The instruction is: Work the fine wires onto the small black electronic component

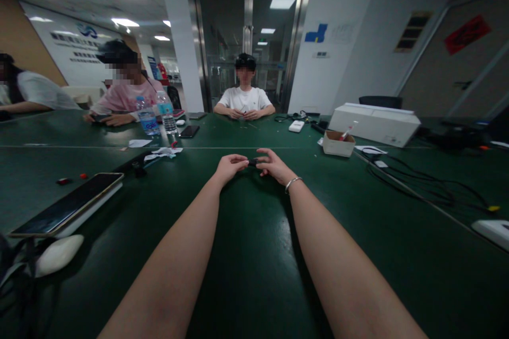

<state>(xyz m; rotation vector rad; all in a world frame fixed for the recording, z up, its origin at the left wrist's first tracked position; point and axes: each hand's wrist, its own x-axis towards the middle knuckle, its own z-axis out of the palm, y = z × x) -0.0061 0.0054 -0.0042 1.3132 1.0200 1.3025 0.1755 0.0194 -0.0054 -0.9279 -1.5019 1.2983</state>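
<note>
Over the green table (250, 254), my two hands meet in front of me with both arms stretched forward. A small black object (252, 162) sits between them; it is too small to tell its kind. My left hand (231, 166) pinches its left end between thumb and fingers. At the other end is my right hand (277, 166), its fingers curved and spread apart, one fingertip close to or touching the object. A silver bracelet (293, 184) circles my right wrist.
To the left lie a phone on a white box (75, 206), a white mouse-shaped thing (59, 255) and crumpled tissue (163, 153). Water bottles (148, 119) stand farther back. At right are an open small box (338, 144), a long white box (374, 124) and black cables (417, 183). Several people sit around.
</note>
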